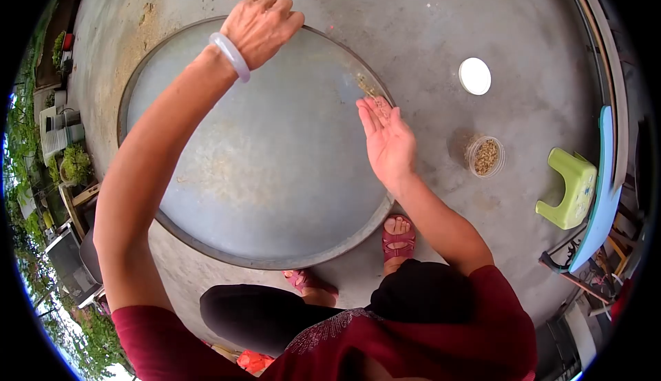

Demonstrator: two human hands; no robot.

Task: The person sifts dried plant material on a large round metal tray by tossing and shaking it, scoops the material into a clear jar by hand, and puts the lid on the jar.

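Observation:
A large round grey tray (275, 147) with a raised rim fills the middle of the view. My left hand (264, 26), a pale bangle (231, 57) on its wrist, is closed over the tray's far rim; its fingertips are hidden. Near the right rim, my right hand (389, 140) is open, palm up, with small brown bits on its fingers. A little cluster of dry bits (367, 86) lies on the tray just beyond those fingertips. Fine pale dust shows around the tray's centre.
To the right, a clear plastic jar (486, 157) with brown dried bits stands on concrete, and a white lid (475, 76) lies beyond it. A green stool (571, 188) is farther right. Sandalled feet (399, 238) are by the near rim. Potted plants (74, 165) line the left.

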